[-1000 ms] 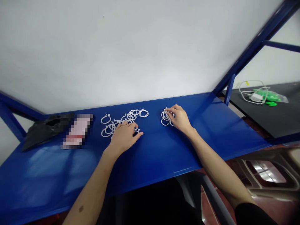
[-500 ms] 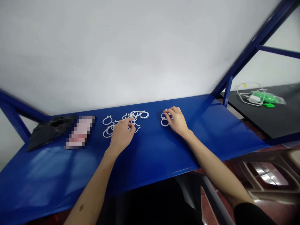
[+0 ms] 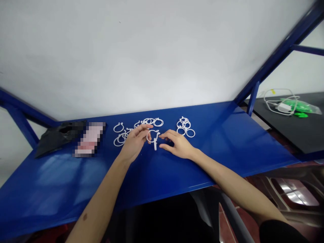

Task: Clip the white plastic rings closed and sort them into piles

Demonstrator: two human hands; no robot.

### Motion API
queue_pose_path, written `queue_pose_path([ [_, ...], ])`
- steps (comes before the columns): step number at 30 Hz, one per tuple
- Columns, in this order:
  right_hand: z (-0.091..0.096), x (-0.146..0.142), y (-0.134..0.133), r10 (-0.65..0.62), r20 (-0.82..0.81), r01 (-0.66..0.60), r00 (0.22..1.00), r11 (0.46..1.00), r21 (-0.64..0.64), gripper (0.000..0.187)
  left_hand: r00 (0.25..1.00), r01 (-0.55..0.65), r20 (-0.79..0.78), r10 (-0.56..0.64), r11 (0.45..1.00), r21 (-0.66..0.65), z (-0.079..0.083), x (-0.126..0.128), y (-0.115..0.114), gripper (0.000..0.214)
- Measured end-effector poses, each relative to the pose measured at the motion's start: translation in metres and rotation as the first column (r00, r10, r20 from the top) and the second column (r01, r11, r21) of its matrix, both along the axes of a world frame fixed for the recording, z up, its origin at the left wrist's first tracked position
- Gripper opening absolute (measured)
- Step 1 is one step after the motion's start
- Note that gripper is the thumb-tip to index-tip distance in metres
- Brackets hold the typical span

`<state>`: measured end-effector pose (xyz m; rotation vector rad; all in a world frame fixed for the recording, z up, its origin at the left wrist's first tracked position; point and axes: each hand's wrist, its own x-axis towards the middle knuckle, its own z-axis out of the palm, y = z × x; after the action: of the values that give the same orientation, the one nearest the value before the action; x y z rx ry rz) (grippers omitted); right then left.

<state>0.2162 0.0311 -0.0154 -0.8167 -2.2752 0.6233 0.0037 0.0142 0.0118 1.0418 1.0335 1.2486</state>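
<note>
Over the blue shelf (image 3: 162, 165), my left hand (image 3: 134, 141) pinches a white plastic ring (image 3: 153, 137) between thumb and fingers. My right hand (image 3: 177, 144) comes in from the right with fingers half spread, its fingertips right at the ring's other side. A loose heap of several white rings (image 3: 131, 130) lies behind my left hand. A smaller, tidier cluster of rings (image 3: 185, 126) lies behind my right hand, untouched.
A black bag (image 3: 57, 136) and a blurred pinkish packet (image 3: 88, 140) lie at the shelf's left. Blue frame posts (image 3: 253, 94) rise at the right. On a black surface beyond are a white cable (image 3: 278, 101) and a green bag (image 3: 298, 106). A white wall backs the shelf.
My left hand lifted one ring out of the heap and brought it toward the middle. My right hand left the right cluster and moved left to meet the ring.
</note>
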Motion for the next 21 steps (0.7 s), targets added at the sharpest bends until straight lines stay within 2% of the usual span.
queue_pose_path([
  [4,-0.002,-0.005,-0.002,-0.018,-0.065,0.009,0.998,0.992,-0.128,0.031,0.998,0.035,0.049,-0.033,0.999,-0.033,-0.004,0.006,0.0,0.018],
  [8,-0.007,-0.006,0.001,-0.077,-0.081,0.064,0.994,0.987,-0.147,0.015,0.998,0.055,0.029,-0.054,0.998,-0.037,-0.009,0.009,0.0,0.017],
  [10,-0.009,-0.006,0.004,-0.091,-0.113,0.071,0.989,0.983,-0.171,0.011,0.999,0.034,-0.025,-0.035,0.999,-0.033,-0.011,0.009,0.001,0.017],
  [13,-0.01,-0.004,0.008,-0.146,-0.21,0.092,0.967,0.965,-0.247,0.014,0.976,-0.034,-0.216,0.037,0.999,0.017,-0.014,0.006,0.003,0.019],
  [16,-0.012,-0.002,0.013,-0.215,-0.344,0.097,0.914,0.94,-0.328,0.017,0.886,-0.094,-0.448,0.121,0.992,0.082,-0.015,0.002,0.006,0.022],
  [19,-0.014,0.001,0.02,-0.27,-0.408,0.118,0.872,0.925,-0.36,0.022,0.751,-0.129,-0.63,0.198,0.98,0.153,-0.018,-0.002,0.009,0.021],
  [21,-0.014,0.004,0.023,-0.303,-0.407,0.152,0.862,0.92,-0.363,0.024,0.651,-0.105,-0.714,0.259,0.962,0.253,-0.021,-0.003,0.01,0.019],
])
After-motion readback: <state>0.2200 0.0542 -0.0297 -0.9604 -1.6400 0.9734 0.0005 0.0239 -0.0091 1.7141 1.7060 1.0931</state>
